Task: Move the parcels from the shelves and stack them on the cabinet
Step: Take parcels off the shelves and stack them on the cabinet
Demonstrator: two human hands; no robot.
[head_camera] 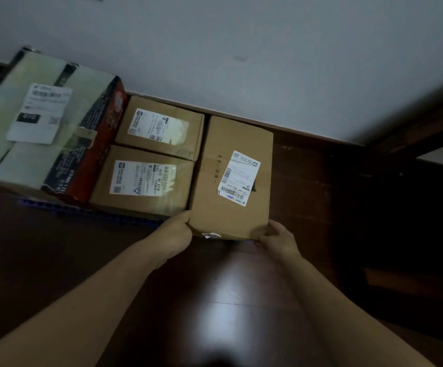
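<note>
A long brown cardboard parcel (pixel 231 178) with a white shipping label lies on the dark wooden cabinet top (pixel 321 207), its far end near the wall. My left hand (pixel 178 234) grips its near left corner and my right hand (pixel 276 238) grips its near right corner. To its left, two smaller brown parcels sit side by side, one nearer (pixel 143 181) and one farther (pixel 162 125), each with a white label. A big parcel (pixel 43 123) with pale tape and red-black print sits at the far left.
A white wall (pixel 241 49) runs along the back of the cabinet. A blue strip (pixel 88 213) shows under the front of the left parcels. A dark wooden beam (pixel 427 123) crosses the upper right.
</note>
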